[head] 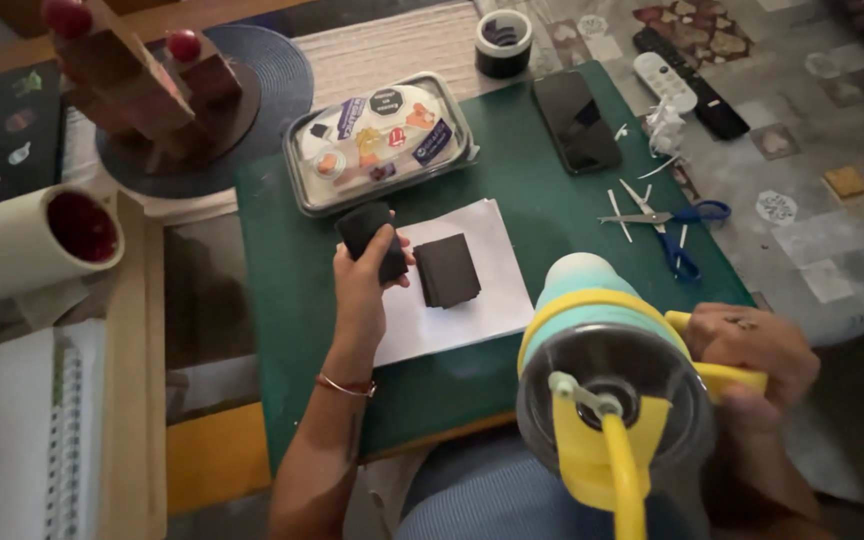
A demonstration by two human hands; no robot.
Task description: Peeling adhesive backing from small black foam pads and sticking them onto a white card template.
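The green cutting mat (552, 215) serves as the landmark. At its centre lies a white sheet of paper (472, 300), and on that sheet sits a dark rectangular piece (447, 270), flat and untouched.

The left hand (362, 285) hovers over the sheet's left edge, fingers curled around a second black piece (370, 238), held just beside the flat one and tilted slightly up. The right hand (752, 355), off the mat's near right corner, is closed around the yellow handle of a teal and yellow glue gun (602, 390), whose rear end and yellow cord face the camera; its nozzle points toward the sheet but is hidden behind its body.

Judging by this, one piece appears laid down and one is in hand, with no glue visible on either.

On the mat's far side rest a clear lidded tray of stickers (377, 140) and a black phone (575, 120). At the right edge lie blue-handled scissors (667, 220) among white paper slivers. Beyond the far edge stands a roll of black tape (503, 42).
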